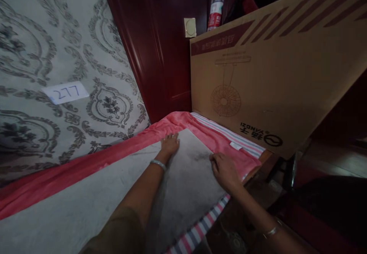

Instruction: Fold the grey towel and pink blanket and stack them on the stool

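A flat grey sheet (192, 173) lies over a pink cloth (177, 119), its material hard to tell. My left hand (170, 144), with a bangle at the wrist, rests palm down near the sheet's far corner, fingers stretched out. At the sheet's right edge is my right hand (225, 170), its fingers curled and closed on that edge. A striped cloth (197, 232) shows from under the sheet at the near side, and more of its stripes appear along the far right.
A large cardboard box (275, 67) stands at the right end, with a plastic bottle (216, 9) behind its top edge. Dark red panelling (166, 47) rises behind. Patterned wallpaper (71, 47) on the left bears a paper marked 277 (67, 92).
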A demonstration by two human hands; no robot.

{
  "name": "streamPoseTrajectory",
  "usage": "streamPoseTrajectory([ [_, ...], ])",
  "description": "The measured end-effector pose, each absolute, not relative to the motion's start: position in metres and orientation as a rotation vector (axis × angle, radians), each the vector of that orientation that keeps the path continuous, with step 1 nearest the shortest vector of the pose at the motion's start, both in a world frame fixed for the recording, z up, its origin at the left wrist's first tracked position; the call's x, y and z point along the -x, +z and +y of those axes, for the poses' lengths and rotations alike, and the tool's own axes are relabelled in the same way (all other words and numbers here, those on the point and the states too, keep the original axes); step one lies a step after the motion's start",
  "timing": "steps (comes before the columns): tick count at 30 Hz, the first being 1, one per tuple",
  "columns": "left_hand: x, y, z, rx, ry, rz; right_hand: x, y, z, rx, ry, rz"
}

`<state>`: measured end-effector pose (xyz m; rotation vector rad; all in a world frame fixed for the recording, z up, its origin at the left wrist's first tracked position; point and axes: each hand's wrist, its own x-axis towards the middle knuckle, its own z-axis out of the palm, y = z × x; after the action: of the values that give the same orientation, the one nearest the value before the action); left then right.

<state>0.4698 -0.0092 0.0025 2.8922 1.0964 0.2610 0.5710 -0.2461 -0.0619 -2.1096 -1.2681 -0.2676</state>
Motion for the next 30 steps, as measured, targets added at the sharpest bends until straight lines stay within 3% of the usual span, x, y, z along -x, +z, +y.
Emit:
streamPoseTrajectory([
  [11,-0.54,0.008,0.001,-2.764,0.316,1.242,-0.571,-0.058,-0.247,2.181,-0.222,-1.298],
  [21,-0.549,-0.007,0.028,-2.747,0.296,1.122,-0.569,-0.054,-0.25,2.224,-0.211,-1.366],
  [30,-0.515,0.01,-0.003,-2.916,0.355,0.68,-0.568,-0.053,-0.251,2.205,-0.291,-1.418],
])
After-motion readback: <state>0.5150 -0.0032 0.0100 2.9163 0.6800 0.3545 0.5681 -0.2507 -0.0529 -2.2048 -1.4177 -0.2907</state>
